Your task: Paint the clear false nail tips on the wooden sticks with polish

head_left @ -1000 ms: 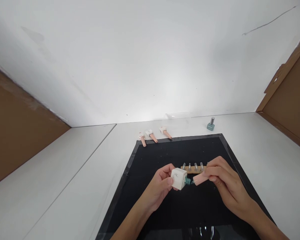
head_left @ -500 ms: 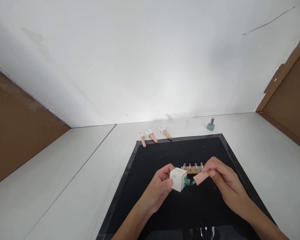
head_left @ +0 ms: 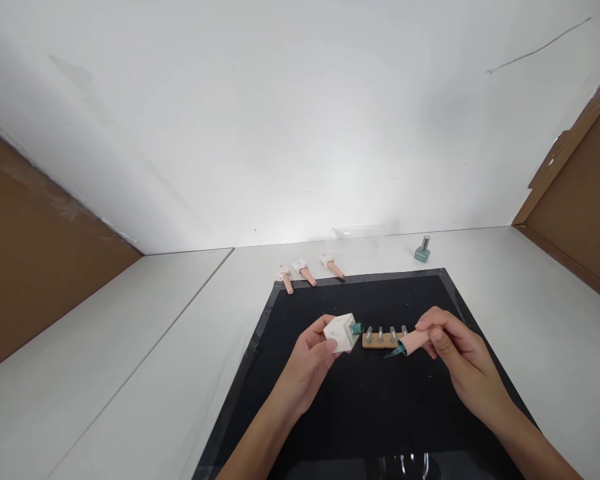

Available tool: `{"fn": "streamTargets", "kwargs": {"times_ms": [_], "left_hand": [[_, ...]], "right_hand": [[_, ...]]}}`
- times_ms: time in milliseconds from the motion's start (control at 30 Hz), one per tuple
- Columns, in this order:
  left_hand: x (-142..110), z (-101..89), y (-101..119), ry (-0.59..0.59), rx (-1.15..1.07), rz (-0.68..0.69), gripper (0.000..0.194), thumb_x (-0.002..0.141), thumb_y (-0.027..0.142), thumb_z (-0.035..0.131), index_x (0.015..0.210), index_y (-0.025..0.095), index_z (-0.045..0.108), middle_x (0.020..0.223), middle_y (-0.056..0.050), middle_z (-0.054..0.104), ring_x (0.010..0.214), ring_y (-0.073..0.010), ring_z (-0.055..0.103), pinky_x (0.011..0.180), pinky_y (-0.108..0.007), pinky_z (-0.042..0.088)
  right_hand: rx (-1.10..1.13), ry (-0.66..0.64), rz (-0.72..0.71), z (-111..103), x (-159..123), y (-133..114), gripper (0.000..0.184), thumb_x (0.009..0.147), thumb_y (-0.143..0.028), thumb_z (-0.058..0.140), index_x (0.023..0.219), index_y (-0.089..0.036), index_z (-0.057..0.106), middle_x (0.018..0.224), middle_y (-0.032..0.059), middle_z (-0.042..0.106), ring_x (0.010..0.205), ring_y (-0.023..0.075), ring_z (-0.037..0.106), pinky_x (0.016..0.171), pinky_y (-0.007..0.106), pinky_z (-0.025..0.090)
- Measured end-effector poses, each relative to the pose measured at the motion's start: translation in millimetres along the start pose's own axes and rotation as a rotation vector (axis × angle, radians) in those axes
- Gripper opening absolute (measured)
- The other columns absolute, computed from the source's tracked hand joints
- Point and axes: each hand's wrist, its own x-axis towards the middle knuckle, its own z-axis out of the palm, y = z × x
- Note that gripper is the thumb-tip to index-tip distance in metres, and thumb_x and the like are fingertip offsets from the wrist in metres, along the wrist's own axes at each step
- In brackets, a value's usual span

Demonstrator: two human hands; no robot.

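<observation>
My left hand (head_left: 313,360) is closed around a white, box-shaped nail polish bottle (head_left: 338,333), tilted so its green-stained neck points right. Between the fingers and thumb of my right hand (head_left: 457,357) is a pink nail polish brush cap (head_left: 414,341). Its green-coated brush points left and down, clear of the bottle. Just behind the brush, a small wooden strip (head_left: 379,341) carries several upright silver-grey nail tips. The right end of that strip is partly hidden by the cap.
A black mat (head_left: 350,413) lies under both hands on the white table (head_left: 190,347). Along its far left edge lie several pink-capped white bottles (head_left: 306,272). At the back right stands a teal bottle with a silver cap (head_left: 423,249). Brown cardboard panels (head_left: 580,193) flank both sides.
The brush has come out of the bottle's neck. My left hand has moved the bottle left and up, while my right hand has drawn the cap slightly right.
</observation>
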Motion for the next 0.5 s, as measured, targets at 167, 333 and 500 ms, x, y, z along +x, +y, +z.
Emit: {"fn": "streamTargets", "kwargs": {"times_ms": [167, 333, 500], "left_hand": [[4, -0.9, 1, 0.077, 0.083, -0.019, 0.038, 0.054, 0.03, 0.084, 0.086, 0.018, 0.064, 0.079, -0.001, 0.065, 0.072, -0.0145, 0.057, 0.07, -0.026, 0.046], [7, -3.4, -3, 0.134, 0.288, -0.041, 0.034, 0.055, 0.024, 0.08, 0.082, 0.017, 0.061, 0.081, -0.002, 0.066, 0.079, -0.0167, 0.058, 0.072, -0.025, 0.044], [11, -7.9, -8, 0.224, 0.416, -0.002, 0.035, 0.05, 0.019, 0.079, 0.073, 0.018, 0.054, 0.073, 0.001, 0.064, 0.07, -0.015, 0.058, 0.065, -0.024, 0.043]], "right_hand": [[0.005, 0.032, 0.0, 1, 1, 1, 0.026, 0.093, -0.043, 0.049, 0.087, -0.024, 0.066, 0.072, 0.0007, 0.059, 0.052, 0.0131, 0.052, 0.05, 0.024, 0.049], [-0.067, 0.098, 0.029, -2, 2, 2, 0.03, 0.092, -0.048, 0.05, 0.084, -0.024, 0.066, 0.067, -0.0006, 0.056, 0.052, 0.0128, 0.05, 0.049, 0.023, 0.047], [-0.08, 0.163, 0.058, -6, 3, 4, 0.03, 0.09, -0.049, 0.052, 0.086, -0.023, 0.067, 0.072, 0.0004, 0.059, 0.052, 0.0126, 0.05, 0.05, 0.024, 0.047]]}}
